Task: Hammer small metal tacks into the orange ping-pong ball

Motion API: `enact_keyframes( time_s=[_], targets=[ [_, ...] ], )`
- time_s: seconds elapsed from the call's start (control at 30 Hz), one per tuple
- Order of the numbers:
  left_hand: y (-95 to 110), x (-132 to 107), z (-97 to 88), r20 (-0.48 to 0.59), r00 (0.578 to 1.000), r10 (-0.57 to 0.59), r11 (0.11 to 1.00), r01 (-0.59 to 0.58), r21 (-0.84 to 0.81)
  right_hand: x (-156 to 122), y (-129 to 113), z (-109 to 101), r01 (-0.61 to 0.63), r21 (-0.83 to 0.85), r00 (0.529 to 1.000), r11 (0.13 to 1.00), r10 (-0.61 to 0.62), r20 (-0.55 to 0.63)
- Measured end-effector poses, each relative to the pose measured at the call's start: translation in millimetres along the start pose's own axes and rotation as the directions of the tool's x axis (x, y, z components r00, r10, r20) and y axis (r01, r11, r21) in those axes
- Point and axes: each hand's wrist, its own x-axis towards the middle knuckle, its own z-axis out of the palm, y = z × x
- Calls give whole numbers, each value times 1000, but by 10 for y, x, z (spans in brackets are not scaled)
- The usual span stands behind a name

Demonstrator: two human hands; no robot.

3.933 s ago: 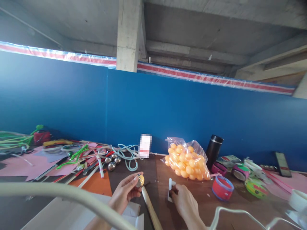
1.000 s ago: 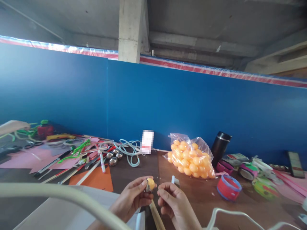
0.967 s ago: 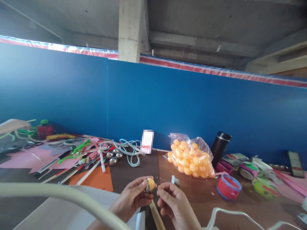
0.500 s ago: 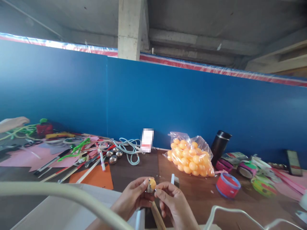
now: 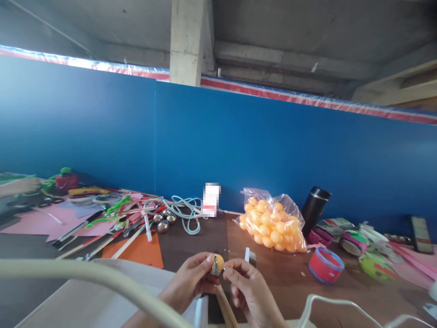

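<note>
"Head view: what's nearest?"

"The left hand (image 5: 195, 277) — pinching a partly silvered orange ball (image 5: 217, 265) above the worktop (image 5: 280, 278). The right hand (image 5: 251, 289) has thumb and forefinger pressed together just beside it; anything between them is too small to tell."

"How far along?"

"Roughly midway, I'd judge: one side looks silvery, the other bare orange. Farther off, a cluster of silvery balls (image 5: 163, 226) seems finished — and a clear bag (image 5: 254, 195) holds plain orange balls (image 5: 276, 236)."
</note>
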Motion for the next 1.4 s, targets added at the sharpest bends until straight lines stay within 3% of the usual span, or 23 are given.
enact_keyframes(
  time_s=[0.8, 1.4],
  targets=[
    [38, -38, 15, 69, 997, -35, 998, 38, -40, -13, 3, 13, -2, -15, 1000, 1000, 2, 26],
    [14, -40, -3, 32, 999, -26, 1000, 26, -3, 37, 93, -67, -16, -82, 998, 997, 20, 52]
  ],
)
